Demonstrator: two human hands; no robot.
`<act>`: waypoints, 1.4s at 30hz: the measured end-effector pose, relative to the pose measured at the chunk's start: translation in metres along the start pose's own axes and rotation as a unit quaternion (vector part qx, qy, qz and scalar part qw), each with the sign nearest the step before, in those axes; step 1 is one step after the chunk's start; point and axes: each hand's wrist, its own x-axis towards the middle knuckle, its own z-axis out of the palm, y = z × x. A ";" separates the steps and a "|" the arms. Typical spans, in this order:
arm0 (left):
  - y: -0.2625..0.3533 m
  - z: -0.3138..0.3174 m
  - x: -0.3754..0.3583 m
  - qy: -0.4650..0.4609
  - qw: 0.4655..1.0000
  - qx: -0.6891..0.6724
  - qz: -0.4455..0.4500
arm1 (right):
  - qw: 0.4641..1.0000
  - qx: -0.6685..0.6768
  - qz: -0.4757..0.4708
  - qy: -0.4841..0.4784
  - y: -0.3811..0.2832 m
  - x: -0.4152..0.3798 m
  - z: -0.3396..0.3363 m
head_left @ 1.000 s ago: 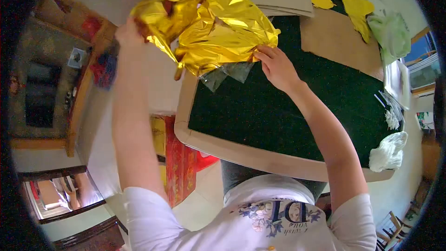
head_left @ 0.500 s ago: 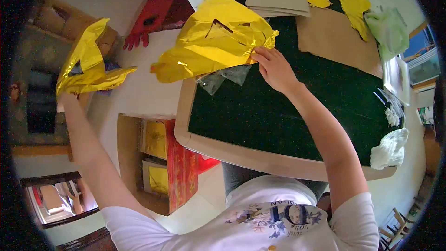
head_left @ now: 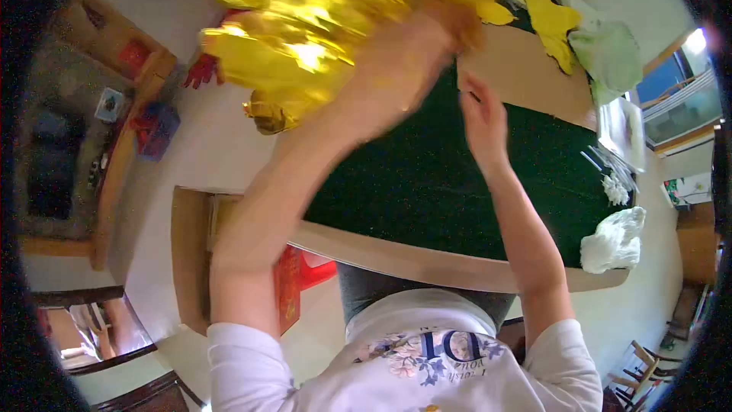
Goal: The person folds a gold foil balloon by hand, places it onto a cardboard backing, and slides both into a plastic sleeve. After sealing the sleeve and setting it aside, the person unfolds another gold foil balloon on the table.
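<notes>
Shiny gold foil [head_left: 297, 23], looking like flat, uninflated balloons, is bunched and blurred by motion at the top of the view. My left arm reaches across the table's near left side, and my left hand [head_left: 446, 23] is at the foil's right part, closed on it, its fingers smeared. Just below and to the right, my right hand [head_left: 486, 123] is raised over the table's green top [head_left: 412, 183], fingers loosely extended with nothing in them. A small gold end of foil [head_left: 271, 113] hangs past the table's left edge.
At the table's far side lie a cardboard sheet [head_left: 526, 69], another gold foil piece [head_left: 549, 15] and a pale green plastic bag [head_left: 606, 57]. A white plastic bag [head_left: 614, 240] and thin white sticks [head_left: 610, 168] lie along the right edge. An open carton [head_left: 191, 259] stands at lower left.
My left hand has swung from the far left to the top middle, bringing its gold foil to the other piece. My right hand has let go of the foil and moved slightly right and down.
</notes>
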 end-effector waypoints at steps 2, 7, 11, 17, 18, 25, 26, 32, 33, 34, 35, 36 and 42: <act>0.099 0.046 0.007 -0.027 0.990 -0.098 0.095 | 0.997 -0.025 0.034 0.065 -0.009 -0.012 -0.052; 0.207 0.058 -0.019 -0.200 0.912 -0.308 0.183 | 0.973 0.055 0.163 0.152 0.035 -0.093 -0.185; 0.232 0.052 -0.053 -0.279 0.855 -0.368 0.236 | 0.963 -0.024 0.231 0.136 0.011 -0.113 -0.224; 0.244 0.027 -0.068 -0.403 0.810 -0.330 0.270 | 0.961 -0.071 0.264 -0.031 -0.004 -0.063 -0.171; 0.243 0.022 -0.063 -0.418 0.803 -0.327 0.273 | 0.972 -0.075 0.222 -0.031 0.005 -0.052 -0.160; 0.234 0.019 -0.071 -0.389 0.813 -0.354 0.250 | 0.944 -0.228 0.221 -0.089 -0.020 0.006 -0.119; 0.231 0.015 -0.069 -0.387 0.810 -0.367 0.242 | 0.943 -0.249 0.193 -0.112 -0.007 0.006 -0.123; 0.205 0.006 -0.054 -0.390 0.802 -0.428 0.145 | 0.980 -0.045 0.191 0.031 0.024 0.017 -0.179; 0.196 0.005 -0.046 -0.368 0.792 -0.481 0.075 | 0.982 -0.009 0.173 0.071 0.042 0.019 -0.195; 0.188 0.012 -0.040 -0.281 0.834 -0.474 0.037 | 0.977 -0.009 0.191 0.093 0.041 0.018 -0.203; 0.181 0.020 -0.037 -0.191 0.866 -0.462 -0.001 | 0.971 -0.011 0.208 0.116 0.038 0.016 -0.211; 0.180 0.028 -0.036 -0.185 0.920 -0.340 -0.064 | 0.980 0.006 0.152 0.130 0.058 0.015 -0.221; 0.182 0.070 -0.044 -0.279 0.949 -0.101 -0.111 | 0.972 -0.085 0.098 0.198 0.104 0.009 -0.258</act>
